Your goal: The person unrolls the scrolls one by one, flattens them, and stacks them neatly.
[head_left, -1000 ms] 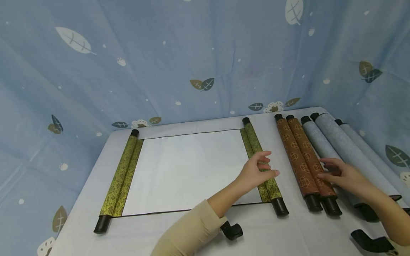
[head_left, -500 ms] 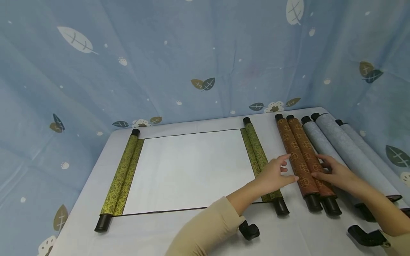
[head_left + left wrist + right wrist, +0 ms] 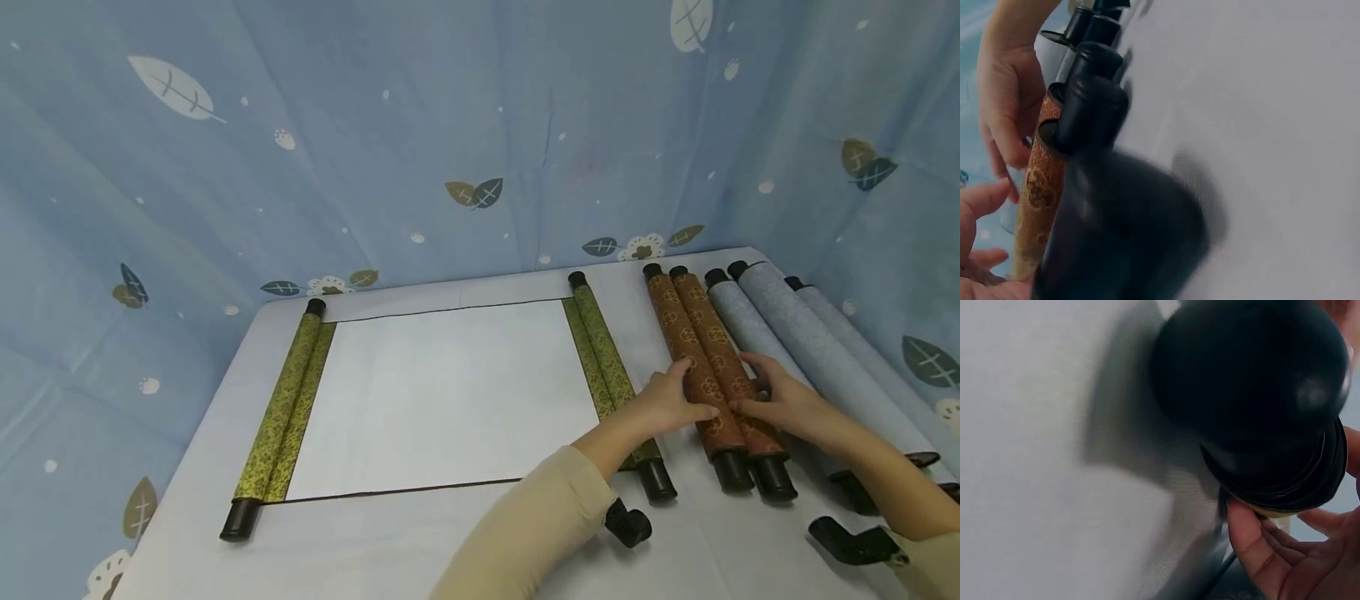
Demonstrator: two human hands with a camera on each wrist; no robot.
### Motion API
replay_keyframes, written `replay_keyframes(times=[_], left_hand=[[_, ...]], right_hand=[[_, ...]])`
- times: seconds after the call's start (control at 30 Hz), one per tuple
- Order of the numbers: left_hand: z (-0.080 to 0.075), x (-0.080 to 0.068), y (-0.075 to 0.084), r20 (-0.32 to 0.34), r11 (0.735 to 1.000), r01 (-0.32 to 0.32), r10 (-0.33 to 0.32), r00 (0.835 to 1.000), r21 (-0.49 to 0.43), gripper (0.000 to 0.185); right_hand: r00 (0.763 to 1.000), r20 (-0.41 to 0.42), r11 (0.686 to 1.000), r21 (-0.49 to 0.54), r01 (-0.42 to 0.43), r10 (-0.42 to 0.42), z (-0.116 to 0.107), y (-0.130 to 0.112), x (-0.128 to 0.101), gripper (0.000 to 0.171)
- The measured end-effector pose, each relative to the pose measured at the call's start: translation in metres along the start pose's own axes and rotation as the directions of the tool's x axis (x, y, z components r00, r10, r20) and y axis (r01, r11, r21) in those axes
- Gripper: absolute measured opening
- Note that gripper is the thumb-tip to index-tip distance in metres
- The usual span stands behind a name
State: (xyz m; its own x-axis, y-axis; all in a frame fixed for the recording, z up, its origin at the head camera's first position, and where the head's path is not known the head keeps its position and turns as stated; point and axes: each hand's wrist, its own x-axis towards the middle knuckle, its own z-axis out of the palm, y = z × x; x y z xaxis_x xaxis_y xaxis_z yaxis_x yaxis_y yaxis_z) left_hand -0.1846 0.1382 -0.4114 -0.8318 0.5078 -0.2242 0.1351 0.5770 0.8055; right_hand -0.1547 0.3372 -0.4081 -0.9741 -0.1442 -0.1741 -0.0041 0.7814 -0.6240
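A brown flower-patterned scroll (image 3: pixel 686 333) lies rolled up as two rolls side by side, with black end knobs. My left hand (image 3: pixel 667 402) is at the left roll, its fingertips right at the left side and its thumb over the nearer part. On the other side, my right hand (image 3: pixel 795 404) touches the right roll with thumb and loosely curved fingers. In the left wrist view the left fingers (image 3: pixel 985 197) are spread beside the brown cloth. From the right wrist, the right fingers (image 3: pixel 1250 534) show close under a black-ended roll.
A green-edged scroll (image 3: pixel 450 392) lies unrolled on the white tabletop (image 3: pixel 360 558) at left, its right roll below my left forearm. Several pale grey rolls (image 3: pixel 825 350) lie to the right of the brown scroll. A blue leaf-patterned cloth (image 3: pixel 420 125) stands behind and beside the table.
My left hand has moved right, from above the green scroll's right roll to the brown scroll's left side. The right hand has shifted slightly left against the brown scroll.
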Motion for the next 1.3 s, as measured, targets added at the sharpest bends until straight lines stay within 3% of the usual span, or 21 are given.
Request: replay_keyframes(times=[0.27,0.5,0.73,0.83,0.93,1.07,1.3], left_hand=[[0.019,0.007,0.006,-0.085,0.986,0.091,-0.103,0.991,-0.138,0.071],[0.027,0.009,0.003,-0.133,0.997,0.044,-0.037,0.990,0.055,0.071],[0.021,0.009,0.001,-0.110,0.999,0.035,-0.037,0.993,-0.021,0.070],[0.020,0.009,0.000,-0.075,0.995,0.024,-0.031,0.997,-0.098,0.070],[0.020,0.010,-0.002,-0.033,0.967,0.010,-0.019,0.999,-0.254,0.071],[0.018,0.009,-0.005,-0.004,0.893,-0.001,0.000,1.000,-0.451,0.076],[0.007,0.001,-0.007,-0.005,0.825,-0.018,0.018,1.000,-0.565,0.084]], right_hand=[[0.996,0.037,0.996,0.032,0.080,-0.082,0.001,0.003,0.010,0.079],[0.992,0.081,0.988,0.132,0.084,-0.095,-0.002,0.006,0.011,0.083],[0.992,0.093,0.968,0.241,0.066,-0.091,-0.003,0.008,0.011,0.089],[0.989,0.061,0.956,0.271,0.111,-0.133,0.000,0.011,0.007,0.087],[0.982,0.017,0.931,0.322,0.173,-0.189,0.005,0.013,0.002,0.084],[0.974,-0.021,0.888,0.407,0.213,-0.224,0.010,0.011,-0.002,0.081],[0.943,-0.067,0.846,0.425,0.322,-0.325,0.010,-0.002,-0.007,0.081]])
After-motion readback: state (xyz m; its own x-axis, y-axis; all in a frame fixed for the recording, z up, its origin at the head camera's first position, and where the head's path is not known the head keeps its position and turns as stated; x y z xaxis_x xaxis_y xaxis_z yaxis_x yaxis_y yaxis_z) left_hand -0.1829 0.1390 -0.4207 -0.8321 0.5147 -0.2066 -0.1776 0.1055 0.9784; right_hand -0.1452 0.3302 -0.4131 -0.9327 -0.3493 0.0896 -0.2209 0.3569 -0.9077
